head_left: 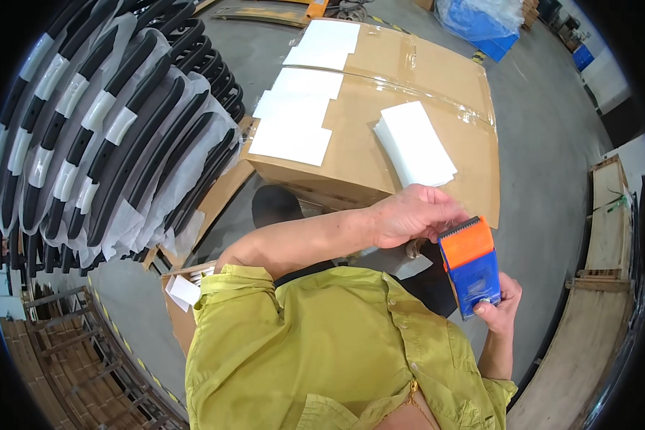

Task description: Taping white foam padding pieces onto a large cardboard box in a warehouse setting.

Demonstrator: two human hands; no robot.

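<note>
An orange and blue tape dispenser [470,269] with a dark toothed edge is held tilted in front of my body, at the right. My right hand [505,304] is closed round its lower blue end, thumb pressed on the side. Just beyond the toothed edge, my left hand [419,215] has its fingers pinched together; whatever lies between them is too fine or clear to make out. A stack of white sheets [417,143] rests on the large cardboard box [369,107], close beyond my left hand. More white sheets [290,129] lie along the box's left side.
Black curved frames [140,129], wrapped partly in white foam, are piled high at the left. A smaller open carton [175,315] stands by my left side. Wooden boards [588,344] lean at the far right, and a blue bin [491,43] stands at the back.
</note>
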